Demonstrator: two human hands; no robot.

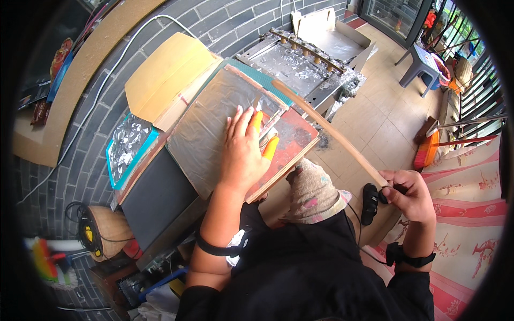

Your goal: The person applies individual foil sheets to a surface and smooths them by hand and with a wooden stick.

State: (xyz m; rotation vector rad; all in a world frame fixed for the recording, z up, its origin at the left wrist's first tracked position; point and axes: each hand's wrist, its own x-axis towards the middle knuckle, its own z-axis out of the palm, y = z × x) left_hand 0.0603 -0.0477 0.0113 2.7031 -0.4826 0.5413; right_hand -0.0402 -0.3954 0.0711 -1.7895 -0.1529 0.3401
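Observation:
My left hand [245,150], with orange finger covers on its thumb and index finger, lies palm down on a stack of thin, silvery foil-like sheets [204,116]. The stack rests partly on a worn red board [295,134]. In my right hand [409,194] is the dark end of a long, flat wooden stick [333,130], its far end reaching over the upper right corner of the stack. What lies under my left palm is hidden.
A yellow paper stack [170,76] and a blue tray of foil scraps [130,148] stand left. A foil-littered metal frame [295,64] is beyond. A patterned cloth [319,192] covers my knee. A grey stool [421,66] and a broom [426,150] are at right.

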